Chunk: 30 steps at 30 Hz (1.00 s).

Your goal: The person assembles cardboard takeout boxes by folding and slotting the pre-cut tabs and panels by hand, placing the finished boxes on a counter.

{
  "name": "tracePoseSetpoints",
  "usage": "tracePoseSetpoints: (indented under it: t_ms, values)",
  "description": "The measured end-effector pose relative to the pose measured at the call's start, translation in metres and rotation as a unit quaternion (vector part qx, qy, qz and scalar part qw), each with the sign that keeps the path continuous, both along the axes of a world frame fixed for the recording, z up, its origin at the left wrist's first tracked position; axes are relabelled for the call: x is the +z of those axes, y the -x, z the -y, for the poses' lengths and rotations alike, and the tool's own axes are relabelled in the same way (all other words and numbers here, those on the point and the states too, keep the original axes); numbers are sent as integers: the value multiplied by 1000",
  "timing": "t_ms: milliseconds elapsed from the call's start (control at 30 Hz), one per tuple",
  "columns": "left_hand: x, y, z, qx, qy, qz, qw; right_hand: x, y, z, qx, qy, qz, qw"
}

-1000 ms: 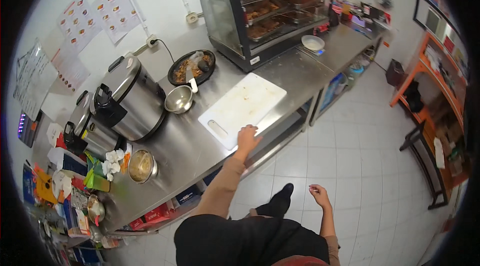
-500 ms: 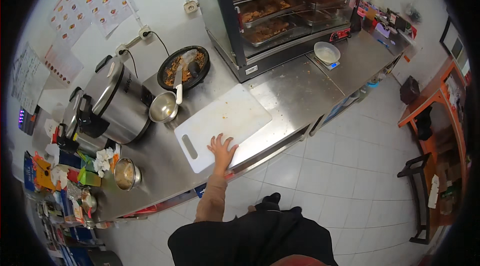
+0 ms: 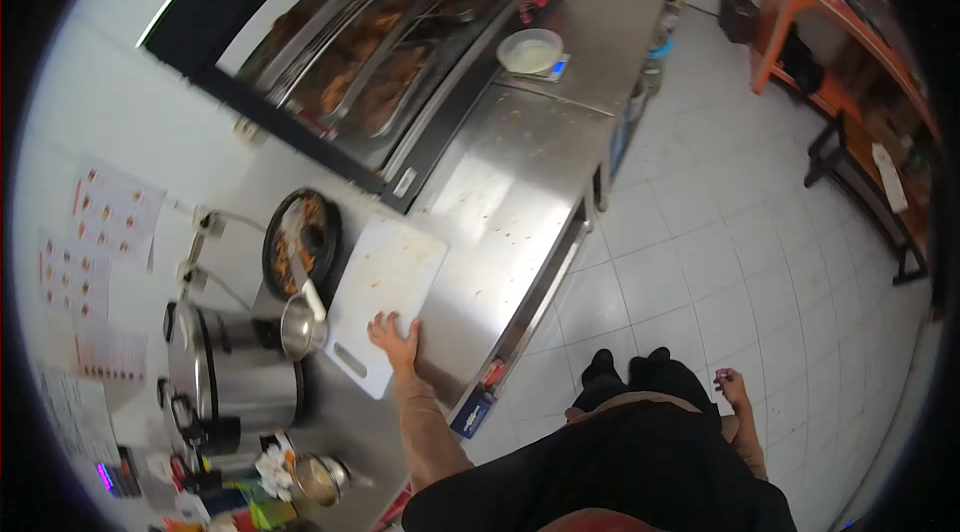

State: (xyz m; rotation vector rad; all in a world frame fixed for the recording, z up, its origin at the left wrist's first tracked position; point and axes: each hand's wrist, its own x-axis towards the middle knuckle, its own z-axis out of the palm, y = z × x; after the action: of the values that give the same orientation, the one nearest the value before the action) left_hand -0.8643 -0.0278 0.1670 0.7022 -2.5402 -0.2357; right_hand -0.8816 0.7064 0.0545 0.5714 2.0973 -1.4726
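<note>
My left hand (image 3: 396,340) rests palm down on the near part of a white cutting board (image 3: 392,257), fingers spread, holding nothing. A few food crumbs lie on the board, and its handle slot is beside the hand. My right hand (image 3: 733,387) hangs low at my right side, away from the counter, its fingers curled; what they hold, if anything, is too small to make out. Left of the board are a steel bowl (image 3: 299,332) and a black stone mortar (image 3: 328,272) of chopped reddish food. A knife with a white handle (image 3: 314,300) leans across them.
A glass food warmer with trays of cooked food (image 3: 365,72) stands at the back. A bowl (image 3: 530,51) sits on a small scale to its right. Left are a large steel cooker (image 3: 235,367) and another steel bowl (image 3: 318,480). An orange shelf (image 3: 815,52) and a wooden stool (image 3: 870,172) stand right.
My view has turned to the right, so the counter appears tilted and shifted left. My right hand has come into view at my side. My left hand is still on the board.
</note>
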Motion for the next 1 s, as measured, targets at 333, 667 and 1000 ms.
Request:
tracePoseSetpoints:
  t_ms: [333, 667, 1000]
  values:
    - [11, 22, -23, 142, 92, 81, 982, -20, -64, -109, -144, -59, 71, 985]
    - [-4, 150, -151, 499, 93, -120, 853, -82, 23, -240, -227, 35, 120, 966]
    - [54, 523, -344, 78, -64, 154, 983, -35, 288, -283, -16, -31, 50, 998]
